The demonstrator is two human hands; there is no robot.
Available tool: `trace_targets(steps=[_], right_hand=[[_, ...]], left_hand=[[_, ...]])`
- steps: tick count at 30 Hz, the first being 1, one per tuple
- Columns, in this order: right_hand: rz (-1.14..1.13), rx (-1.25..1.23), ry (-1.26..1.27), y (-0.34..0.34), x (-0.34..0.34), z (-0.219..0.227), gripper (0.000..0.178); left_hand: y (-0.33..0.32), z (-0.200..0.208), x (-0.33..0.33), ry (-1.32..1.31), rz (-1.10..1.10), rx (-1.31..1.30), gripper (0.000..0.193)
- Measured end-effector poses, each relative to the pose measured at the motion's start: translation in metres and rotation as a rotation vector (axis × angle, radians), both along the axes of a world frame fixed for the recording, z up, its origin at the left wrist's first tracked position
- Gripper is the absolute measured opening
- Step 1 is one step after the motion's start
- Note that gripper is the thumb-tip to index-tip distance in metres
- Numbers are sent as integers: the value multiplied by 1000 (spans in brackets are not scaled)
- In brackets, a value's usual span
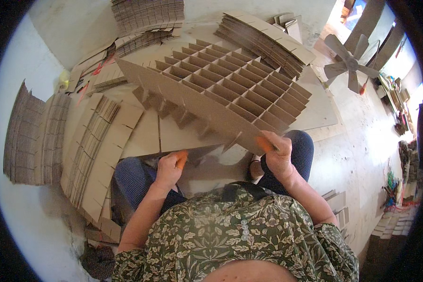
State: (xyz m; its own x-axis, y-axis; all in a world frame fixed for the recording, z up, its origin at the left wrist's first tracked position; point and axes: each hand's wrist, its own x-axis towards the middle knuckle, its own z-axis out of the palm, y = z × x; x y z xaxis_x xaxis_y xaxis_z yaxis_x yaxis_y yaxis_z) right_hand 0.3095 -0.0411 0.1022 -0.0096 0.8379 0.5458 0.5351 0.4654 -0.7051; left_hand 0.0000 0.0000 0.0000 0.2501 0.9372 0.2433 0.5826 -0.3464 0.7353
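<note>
A large cardboard divider grid of interlocked strips lies tilted in front of me. A long cardboard strip runs along its near side, with slotted strip ends sticking out beneath it. My right hand is closed on the near right end of this long strip. My left hand is held above my left knee, apart from the grid. Its fingers are curled, and what they hold, if anything, is hidden. Orange coverings show on fingers of both hands.
Slotted cardboard strips are stacked at my left, against the left wall and at the far right of the board. Another pile stands at the back. A fan stands at the right.
</note>
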Motion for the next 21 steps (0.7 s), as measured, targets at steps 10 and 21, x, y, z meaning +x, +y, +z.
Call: trace_targets(steps=[10, 21], right_hand=[[-56, 47, -30, 5, -4, -40, 18], [32, 64, -152, 7, 12, -21, 26]], left_hand=[[31, 14, -32, -429, 271, 121, 22], [3, 7, 0, -355, 105, 45, 24]])
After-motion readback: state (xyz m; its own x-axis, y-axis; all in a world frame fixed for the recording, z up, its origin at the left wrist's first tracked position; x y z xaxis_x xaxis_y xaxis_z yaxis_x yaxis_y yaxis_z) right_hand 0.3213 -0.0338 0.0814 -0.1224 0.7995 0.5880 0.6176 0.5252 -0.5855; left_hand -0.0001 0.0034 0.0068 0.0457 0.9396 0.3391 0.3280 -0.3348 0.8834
